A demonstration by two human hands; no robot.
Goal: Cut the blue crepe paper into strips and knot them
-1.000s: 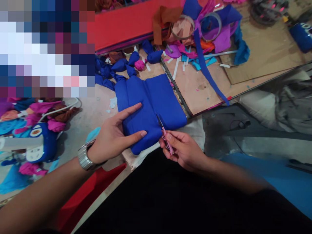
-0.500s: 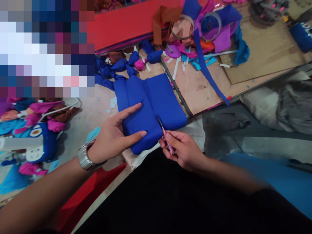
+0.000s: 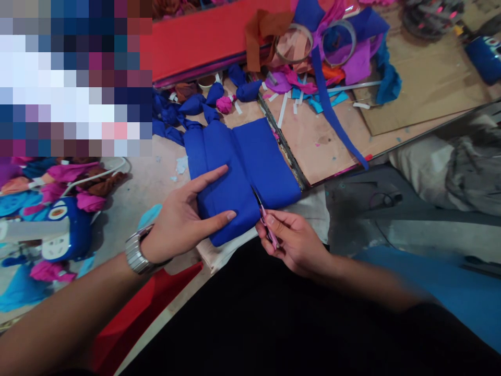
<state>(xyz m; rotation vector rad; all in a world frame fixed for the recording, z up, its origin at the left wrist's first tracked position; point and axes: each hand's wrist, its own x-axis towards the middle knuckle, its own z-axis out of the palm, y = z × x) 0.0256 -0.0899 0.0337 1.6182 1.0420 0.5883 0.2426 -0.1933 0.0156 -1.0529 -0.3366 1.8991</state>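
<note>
A folded piece of blue fabric (image 3: 230, 183) lies at the table's near edge. My left hand (image 3: 188, 214) rests on its left part, thumb and forefinger spread apart; the other fingertips are tucked out of sight. In my right hand (image 3: 293, 237) is a small pair of scissors (image 3: 269, 227) with pink handles. Their dark blades point up and left into the fabric, along a line that runs between its left and right parts. The lower blade is hidden by the cloth.
Blue knotted cloth bundles (image 3: 195, 104) lie behind the fabric. Tape rolls (image 3: 338, 43) and coloured scraps sit farther back, with a blue strip (image 3: 336, 120) hanging over the table edge. To the left are a blue-and-white power strip (image 3: 70, 230) and pink cloth pieces (image 3: 52, 271). Cardboard (image 3: 422, 83) lies right.
Both hands stay almost where they were. The scissors' blades look slightly more closed on the blue fabric, and the fabric's near edge has shifted a little.
</note>
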